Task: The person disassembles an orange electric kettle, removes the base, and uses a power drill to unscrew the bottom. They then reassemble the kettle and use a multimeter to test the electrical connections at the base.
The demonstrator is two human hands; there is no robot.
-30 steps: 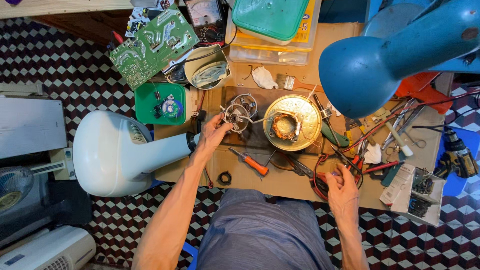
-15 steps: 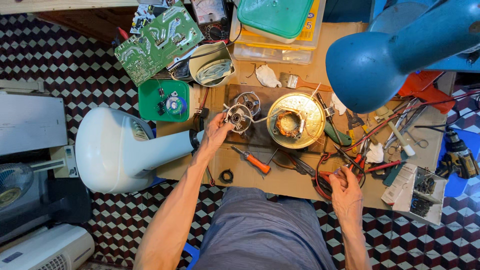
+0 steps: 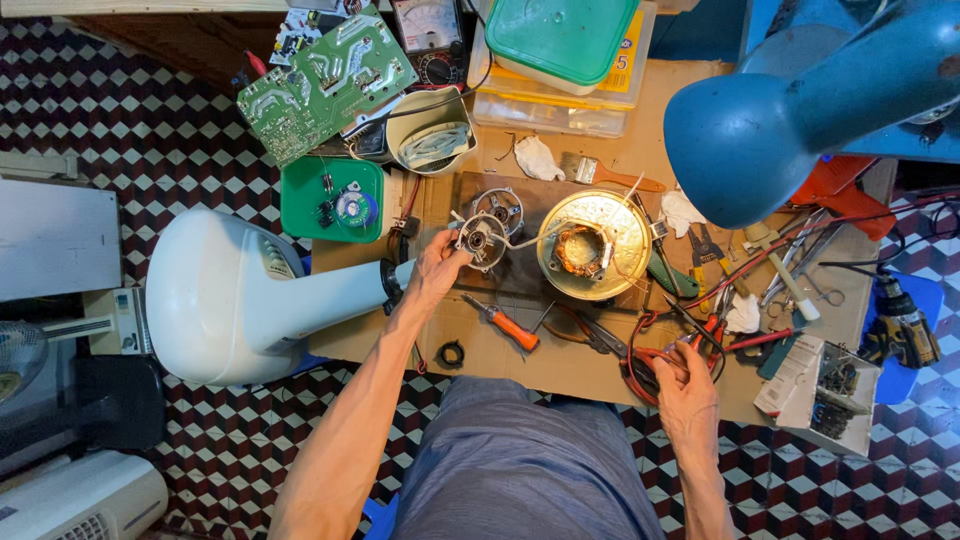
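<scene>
My left hand (image 3: 438, 272) grips a small round metal motor end bracket (image 3: 481, 238) just above the workbench, beside a second bracket (image 3: 500, 208) lying on a dark board. A round brass-coloured motor housing with copper windings (image 3: 592, 246) sits to the right, with white wires running from it toward the held bracket. My right hand (image 3: 688, 383) rests at the bench's front edge, fingers pinched on red and black probe leads (image 3: 650, 362). An orange-handled screwdriver (image 3: 505, 325) lies between my hands.
A white fan base (image 3: 235, 295) lies at the left edge of the cardboard-covered bench (image 3: 560, 365). A green circuit board (image 3: 325, 82), a meter (image 3: 430, 30), a green lid (image 3: 330, 197), plastic boxes, pliers and a blue desk lamp (image 3: 775, 115) crowd the back and right.
My left hand has raised the metal bracket slightly and turned it. My right hand has stayed at the front edge on the leads.
</scene>
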